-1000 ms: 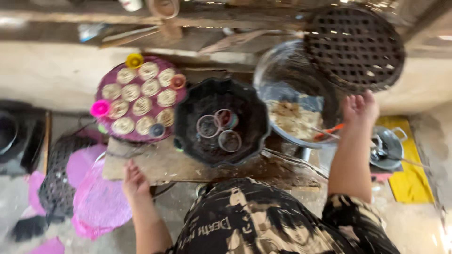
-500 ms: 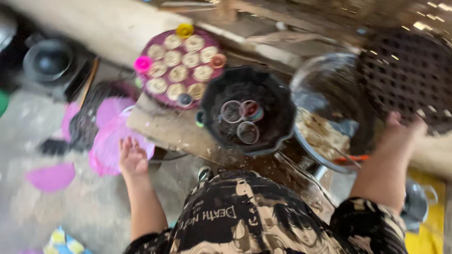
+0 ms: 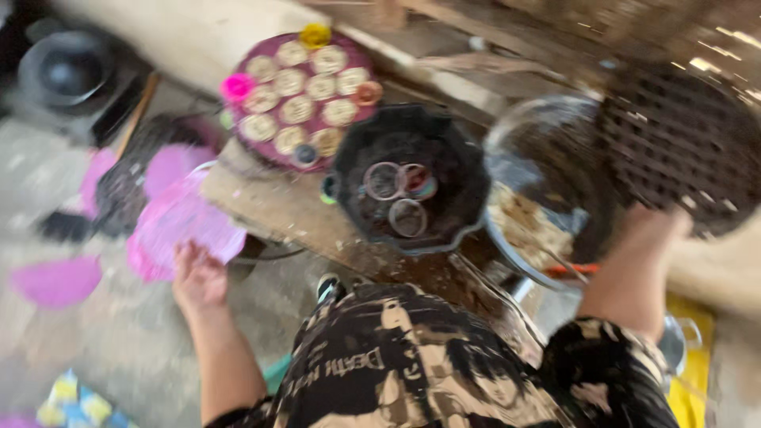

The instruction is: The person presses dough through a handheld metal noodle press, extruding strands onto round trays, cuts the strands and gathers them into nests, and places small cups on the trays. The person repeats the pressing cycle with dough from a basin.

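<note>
My left hand (image 3: 198, 277) reaches down to the left, and its fingers touch the edge of a pink plastic plate (image 3: 182, 218). My right hand (image 3: 650, 234) is raised at the right, between a large metal bowl (image 3: 547, 143) that holds a brownish mix and a dark woven basket (image 3: 682, 150). Motion blur hides its fingers. In front of me a black faceted basket (image 3: 408, 230) with three rings inside rests on a worn wooden board (image 3: 277, 210). Behind it lies a round purple tray (image 3: 305, 95) of several pale discs.
A dark pan (image 3: 67, 71) stands on the floor at the far left. Another pink plate (image 3: 55, 281) lies on the grey floor. An orange-handled utensil (image 3: 571, 271) pokes out below the bowl. A yellow sheet (image 3: 697, 372) is at the bottom right.
The view has swung left and tilted. My left hand has moved down off the board's edge to the pink plate. My right hand stays up by the bowl and woven basket.
</note>
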